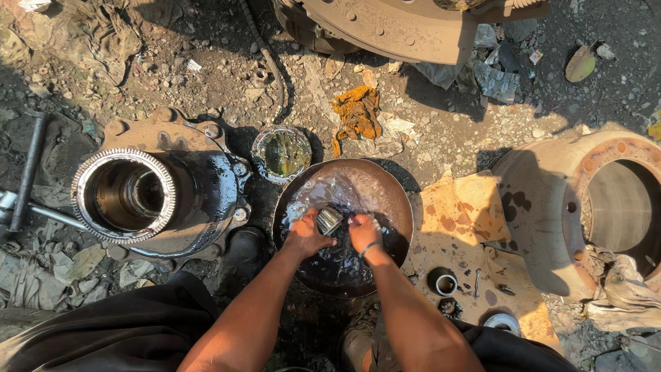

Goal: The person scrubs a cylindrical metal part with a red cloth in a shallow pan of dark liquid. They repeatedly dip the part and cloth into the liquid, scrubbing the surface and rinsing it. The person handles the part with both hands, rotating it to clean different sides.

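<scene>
Two bare hands work a metal wheel bearing [329, 220] over a round, rusty wash pan [392, 200] of dark, sudsy liquid, set on dirt ground [447, 131] strewn w/ truck parts. Largest first: a brake drum [551, 186] lies at right, a second big drum [413, 27] at top; a greasy wheel hub [138, 196] w/ toothed ring sits left of the pan. Between hub & pan, a small tin [281, 153] of greenish grease; an orange rag [357, 114] lies behind. Stained cardboard [458, 220] at right carries smaller rings & seals. Left hand [305, 236] is closed around the bearing's near side; right hand [363, 232], w/ a wrist bangle, grips the other side, fingers curled. Bearing sits at the pan's center, just above the liquid. Judged best practice: keep it low over the pan, turn it slowly, let fluid flush the rollers, keep grit out.
</scene>
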